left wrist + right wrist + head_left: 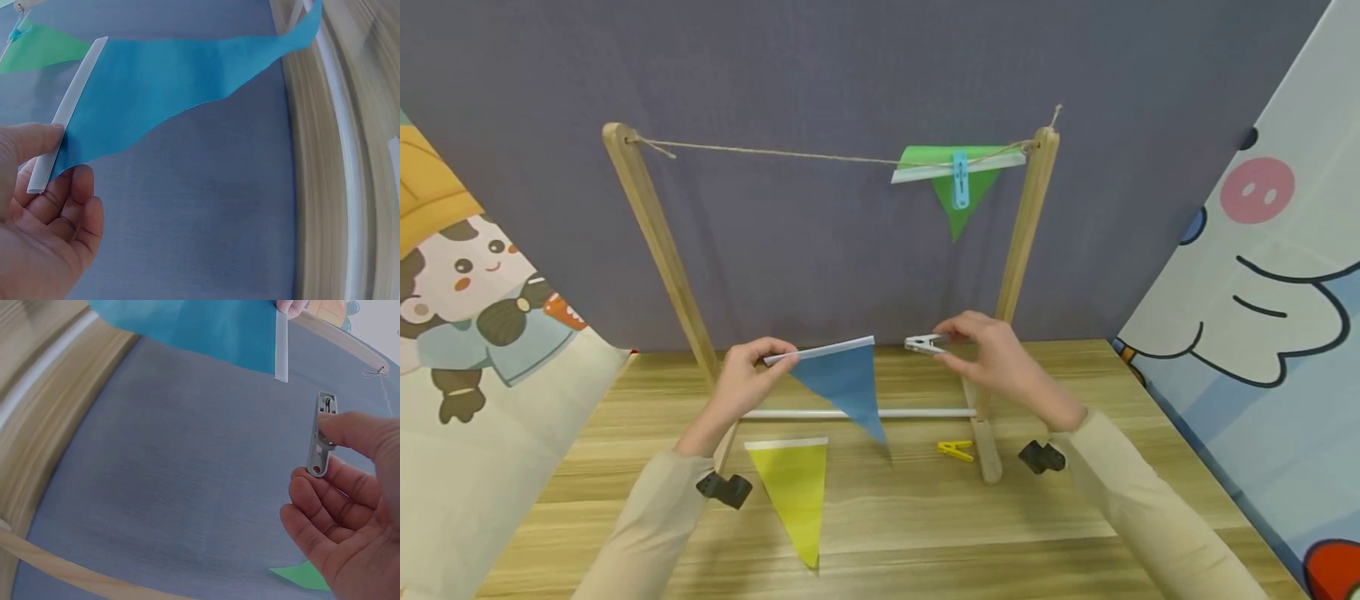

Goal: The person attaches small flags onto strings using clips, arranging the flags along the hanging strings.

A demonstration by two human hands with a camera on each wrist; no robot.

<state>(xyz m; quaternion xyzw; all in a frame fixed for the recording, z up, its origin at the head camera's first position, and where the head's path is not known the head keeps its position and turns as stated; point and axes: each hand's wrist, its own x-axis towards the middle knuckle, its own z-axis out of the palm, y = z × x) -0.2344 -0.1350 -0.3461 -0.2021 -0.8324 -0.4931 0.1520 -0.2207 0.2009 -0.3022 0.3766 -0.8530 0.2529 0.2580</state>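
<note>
Pinch grips: L hand [749, 373] on edge of blue flag [844, 379], prob. for free drape; R hand [991, 348] on pale clip [315, 440], tip toward L.

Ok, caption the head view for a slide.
Left fingers pinch a blue flag, right fingers a gray clip; a green flag hangs above.

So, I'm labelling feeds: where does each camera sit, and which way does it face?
Head: on the head, facing forward and down at the table and wooden frame; left hand, right hand and sleeves show.
Left wrist: on that wrist, facing the blue pennant and backdrop; the left hand shows.
Right wrist: on that wrist, facing the grey clip and backdrop; the right hand and a bit of the left show.
Shared: both wrist views show the blue pennant.
</note>
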